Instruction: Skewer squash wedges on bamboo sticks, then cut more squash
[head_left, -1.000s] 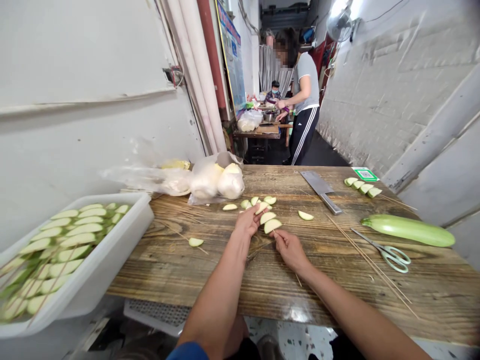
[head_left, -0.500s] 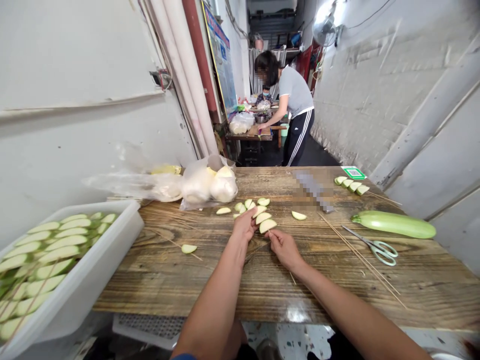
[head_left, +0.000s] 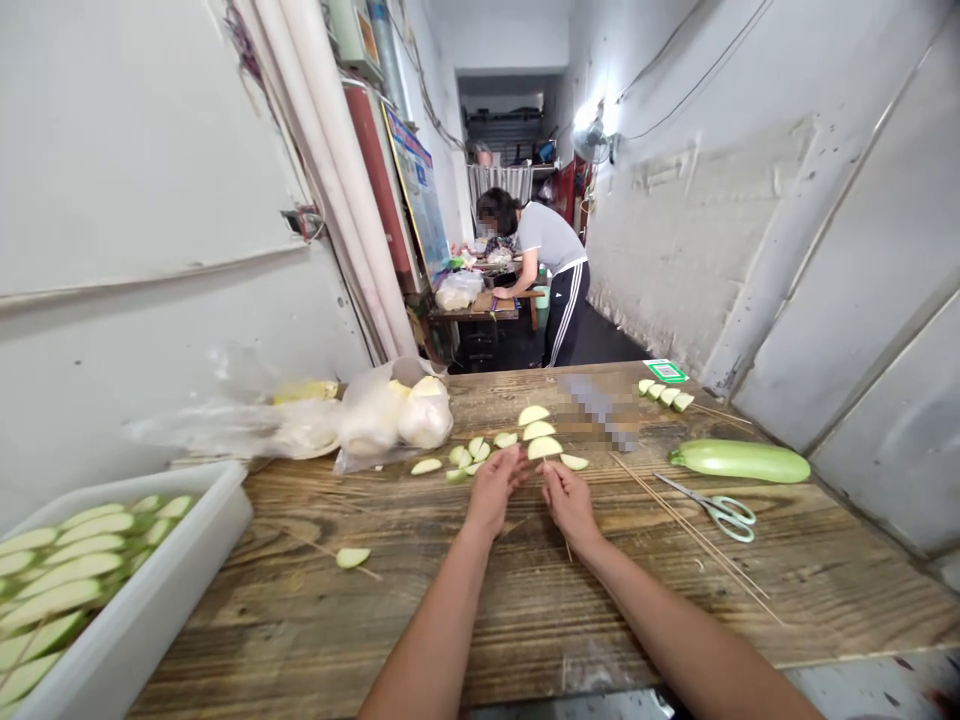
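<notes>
Pale-green slices (head_left: 544, 449), three of them visible, are borne on a thin stick (head_left: 568, 550) pinched by the right hand (head_left: 568, 500) above the wooden table (head_left: 300, 640); the left hand (head_left: 495, 490) is loosely spread beside them. Skewered slices (head_left: 56, 602) are already laid in the white tub (head_left: 180, 600); loose slices (head_left: 427, 466) and a whole gourd (head_left: 742, 460) are left unthreaded.

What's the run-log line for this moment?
left hand: near loose slices | right hand: holding skewer bearing three slices | on table: scissors, whole green squash
</notes>
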